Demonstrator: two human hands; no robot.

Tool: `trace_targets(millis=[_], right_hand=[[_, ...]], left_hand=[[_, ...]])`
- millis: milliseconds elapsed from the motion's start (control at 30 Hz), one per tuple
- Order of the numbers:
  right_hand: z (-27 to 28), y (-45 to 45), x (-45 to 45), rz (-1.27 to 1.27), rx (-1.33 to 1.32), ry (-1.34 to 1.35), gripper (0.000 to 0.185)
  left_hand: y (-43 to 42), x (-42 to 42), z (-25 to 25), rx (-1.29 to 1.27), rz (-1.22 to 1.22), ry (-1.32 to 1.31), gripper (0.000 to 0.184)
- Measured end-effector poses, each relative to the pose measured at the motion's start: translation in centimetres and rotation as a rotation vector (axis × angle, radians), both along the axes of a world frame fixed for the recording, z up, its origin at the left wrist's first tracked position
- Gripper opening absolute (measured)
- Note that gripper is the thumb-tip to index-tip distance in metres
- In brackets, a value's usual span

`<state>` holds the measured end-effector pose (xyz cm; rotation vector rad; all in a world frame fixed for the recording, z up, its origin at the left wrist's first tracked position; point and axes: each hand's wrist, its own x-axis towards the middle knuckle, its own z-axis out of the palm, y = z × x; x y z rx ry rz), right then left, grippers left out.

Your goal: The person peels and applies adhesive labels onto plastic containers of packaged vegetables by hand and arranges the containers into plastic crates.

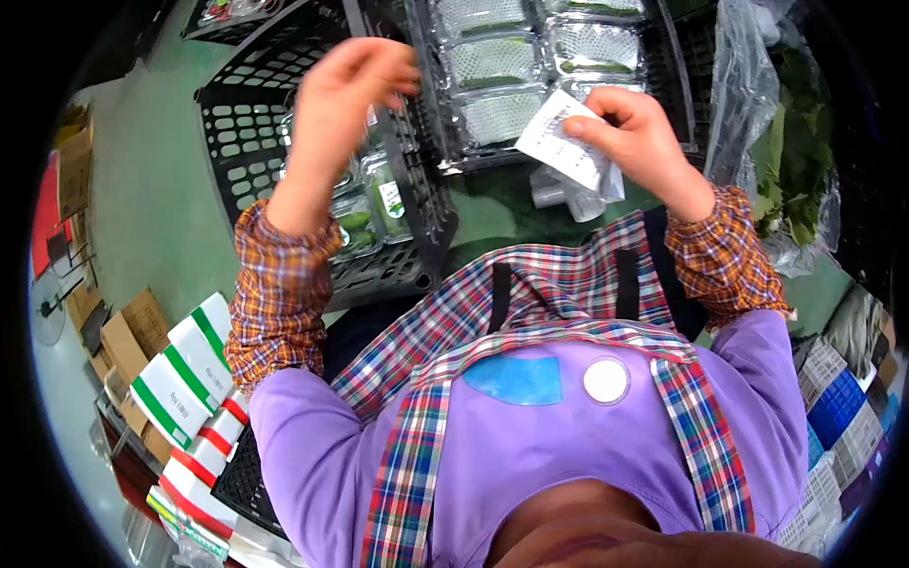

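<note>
My right hand (634, 137) pinches a white strip of printed labels (565, 142) between thumb and fingers, above the near edge of a black crate (458, 167). Clear plastic boxes (492, 62) with green contents stand in rows inside that crate. To the left, my left hand (355, 80) hovers over a second black crate (244, 142). Its fingers are bent and smeared by motion, so I cannot see whether anything is in them. Below it, in the second crate, lie clear boxes of green vegetables (383, 199), one bearing a white-and-green label.
Leafy greens (791, 142) lie in a clear plastic bag (739, 76) at the right. Pale rolls (568, 194) sit below the labels. White cartons with green stripes (185, 379) and red stripes (204, 473) are stacked at lower left, near brown cardboard (137, 327).
</note>
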<state>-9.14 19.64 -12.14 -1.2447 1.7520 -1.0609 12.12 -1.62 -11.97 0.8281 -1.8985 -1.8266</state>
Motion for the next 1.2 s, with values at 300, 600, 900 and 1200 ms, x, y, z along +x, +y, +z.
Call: trace_targets(millis=[300,600,900,1200], right_hand=[[-0.5,0.3,-0.7,0.006,0.052,0.042,0.034],[-0.3,0.4,-0.8,-0.030,0.139,0.106,0.026],[-3.4,1.1,-2.6,-0.104,0.052,-0.195,0.026],[-3.3,1.0,-4.5,-0.309,-0.031,-0.320,0.026]], left_hand=[[7.6,-5.7,-1.2,0.187,-0.340,-0.087,0.020],[7.9,-6.9,-2.1,0.257,-0.348,-0.184,0.023],[4.5,-8.5,-3.4,0.261,-0.565,-0.151,0.029],[-5.0,-20.7,-15.0,-0.530,-0.112,-0.307,0.068]])
